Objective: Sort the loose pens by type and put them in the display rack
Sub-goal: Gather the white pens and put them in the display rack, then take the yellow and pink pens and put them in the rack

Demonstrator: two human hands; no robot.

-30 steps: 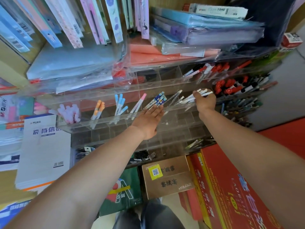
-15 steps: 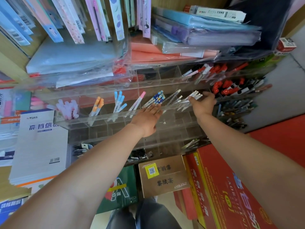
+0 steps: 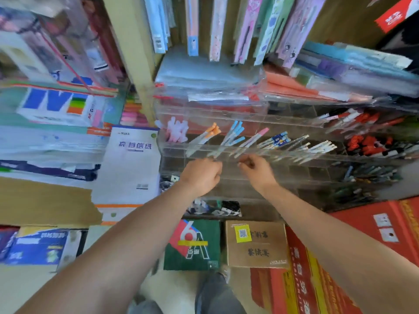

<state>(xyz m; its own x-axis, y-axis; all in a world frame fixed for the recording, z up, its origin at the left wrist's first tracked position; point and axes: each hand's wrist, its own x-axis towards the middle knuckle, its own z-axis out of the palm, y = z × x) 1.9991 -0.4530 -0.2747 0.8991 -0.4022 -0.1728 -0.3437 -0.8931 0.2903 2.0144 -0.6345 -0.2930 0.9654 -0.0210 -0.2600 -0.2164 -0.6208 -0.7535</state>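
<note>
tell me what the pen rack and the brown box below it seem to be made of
Pen rack: clear glossy hard plastic, likely acrylic; the pens show through its walls, and its edges glint. Brown box: probably matte cardboard; dull brown face with printed characters and a yellow sticker.

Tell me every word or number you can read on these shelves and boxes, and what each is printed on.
"信纸": on the white paper pad, left of the clear rack.
"6" and an inverted "A": on the green packet.
Blurred, upside down: characters on the brown carton, beside a QR sticker.
Unreadable: yellow characters on the red carton.
Too small: labels on the pens.
</note>
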